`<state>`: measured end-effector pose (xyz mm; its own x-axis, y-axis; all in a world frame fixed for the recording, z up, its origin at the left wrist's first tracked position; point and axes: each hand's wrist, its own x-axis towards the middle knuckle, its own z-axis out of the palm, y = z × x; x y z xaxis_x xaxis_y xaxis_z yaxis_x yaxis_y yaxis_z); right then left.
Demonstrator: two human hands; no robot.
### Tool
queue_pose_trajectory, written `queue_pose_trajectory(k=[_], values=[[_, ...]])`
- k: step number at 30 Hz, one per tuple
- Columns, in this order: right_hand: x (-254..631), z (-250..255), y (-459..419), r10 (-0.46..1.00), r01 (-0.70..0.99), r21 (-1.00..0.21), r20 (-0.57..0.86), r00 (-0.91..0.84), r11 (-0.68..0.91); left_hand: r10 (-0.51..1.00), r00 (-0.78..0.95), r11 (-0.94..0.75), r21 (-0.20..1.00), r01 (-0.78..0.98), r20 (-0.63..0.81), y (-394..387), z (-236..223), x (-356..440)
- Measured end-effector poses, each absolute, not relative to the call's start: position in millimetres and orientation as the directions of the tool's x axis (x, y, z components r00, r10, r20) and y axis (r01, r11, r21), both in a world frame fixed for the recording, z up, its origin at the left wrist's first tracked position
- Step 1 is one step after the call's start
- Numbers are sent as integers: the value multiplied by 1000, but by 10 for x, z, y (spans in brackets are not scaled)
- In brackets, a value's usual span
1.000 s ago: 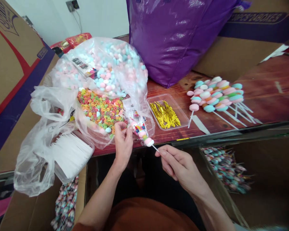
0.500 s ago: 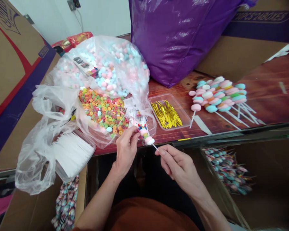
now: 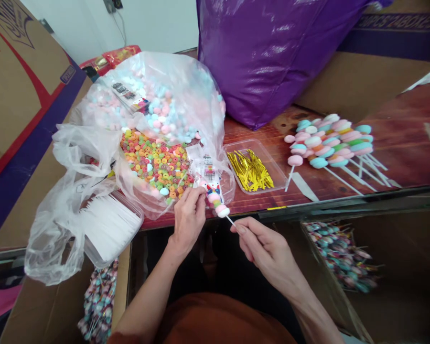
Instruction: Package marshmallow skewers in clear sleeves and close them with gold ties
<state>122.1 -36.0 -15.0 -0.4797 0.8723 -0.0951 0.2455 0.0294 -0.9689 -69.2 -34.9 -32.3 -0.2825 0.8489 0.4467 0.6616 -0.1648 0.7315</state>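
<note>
My right hand pinches the white stick of a marshmallow skewer, tilted with its sweets up and to the left. Pink and white marshmallows and coloured gummy rings are threaded on it. Its upper end lies over a clear printed bag, and I cannot tell whether it is inside. The fingertips of my left hand are closed at the left edge of that bag, beside the skewer's top; what they pinch is too small to make out. More printed bags lie just behind.
Gummy rings and a big bag of marshmallows lie behind my left hand. White sticks fill a tub at left. Gold twist ties sit in a tray; finished skewers lie right. Boxes below hold wrapped skewers.
The whole view has shifted slightly, with the table things now a little further right. The skewer and both hands keep nearly the same pose.
</note>
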Motion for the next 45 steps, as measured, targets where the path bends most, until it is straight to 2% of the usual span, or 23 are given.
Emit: queue_pose_trajectory(k=[6, 11, 15, 18, 21, 23, 25, 27, 31, 34, 38, 45], values=[[1238, -135, -341, 904, 355, -926, -37, -426, 130, 831, -311, -105, 679, 727, 462, -325, -374, -679], [1254, -126, -339, 904, 387, -899, 23, -426, 205, 852, -347, -86, 758, 646, 392, -338, -363, -666], [1229, -132, -356, 910, 390, -878, 108, -401, 276, 898, -269, -148, 815, 560, 348, -373, -334, -635], [1209, -135, -364, 912, 396, -872, 124, -392, 289, 908, -293, -159, 893, 421, 300, -402, -323, -602], [1214, -141, -366, 922, 412, -867, 125, -366, 281, 853, -486, -115, 977, 177, 189, -399, -286, -602], [1224, -149, -368, 922, 415, -857, 155, -356, 305, 817, -574, -68, 998, 13, 63, -360, -229, -628], [1227, -157, -371, 907, 410, -837, 217, -361, 363, 824, -559, -6, 983, -183, -98, -292, -151, -658], [1216, -169, -372, 877, 404, -799, 297, -379, 445, 853, -466, 45, 922, -384, -235, -208, -67, -673], [1168, -223, -378, 768, 410, -656, 470, -436, 634, 863, -343, 79, 770, -633, -371, -74, 39, -630], [1135, -289, -395, 728, 450, -573, 513, -455, 685, 865, -338, 31, 711, -702, -371, -50, 41, -565], [1086, -355, -417, 770, 498, -590, 448, -454, 636, 912, -256, 44, 697, -716, -320, -99, -6, -491], [872, -352, -449, 794, 509, -609, 466, -391, 608, 955, -138, 83, 681, -727, -263, -195, -85, -483]])
